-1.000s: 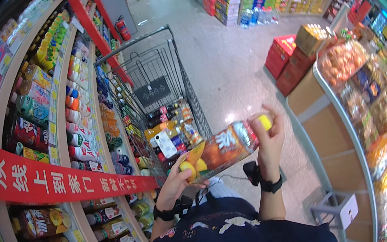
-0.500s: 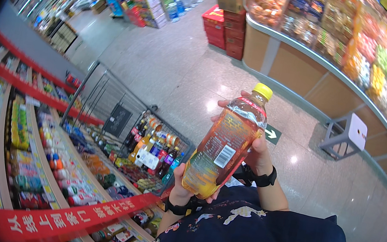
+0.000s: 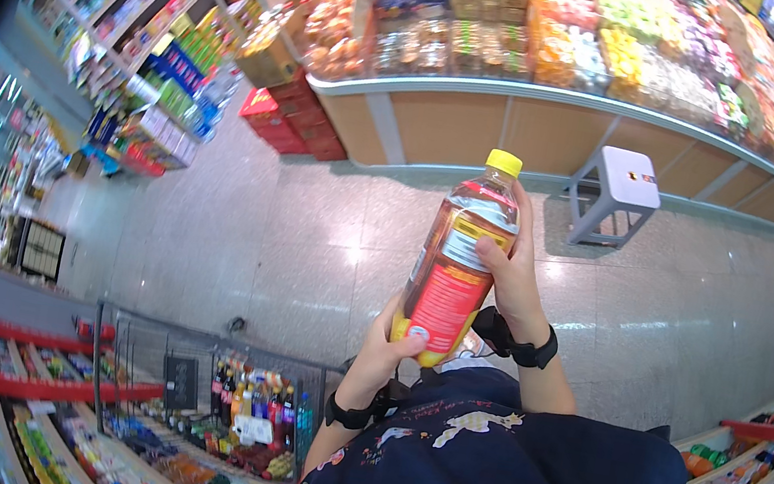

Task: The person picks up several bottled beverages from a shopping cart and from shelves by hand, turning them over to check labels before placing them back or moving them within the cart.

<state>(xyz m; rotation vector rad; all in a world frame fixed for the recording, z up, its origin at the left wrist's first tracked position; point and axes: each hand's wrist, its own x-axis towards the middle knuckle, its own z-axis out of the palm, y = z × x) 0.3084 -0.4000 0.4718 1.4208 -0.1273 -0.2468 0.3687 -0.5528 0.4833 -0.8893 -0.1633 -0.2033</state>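
A plastic bottle of amber drink [image 3: 451, 252] with a yellow cap is held up before me, cap end away and tilted slightly right. Its label shows a red panel and a pale printed block. My left hand [image 3: 388, 342] grips the bottle near its base, thumb across the front. Higher up, my right hand [image 3: 517, 268] wraps around the right side, its thumb pressed on the label. Black bands circle both wrists.
A wire shopping cart [image 3: 189, 340] with several bottles stands at lower left, beside red-edged shelves [image 3: 61, 385]. Across the tiled floor [image 3: 346, 246] runs a long display counter [image 3: 546, 135] of packaged goods. A grey-white stool [image 3: 628, 179] and red boxes [image 3: 274, 121] stand by it.
My view has swung right, so the counter now lies straight ahead and the cart lower left. The bottle has turned in my hands, from the barcode side to the red panel.
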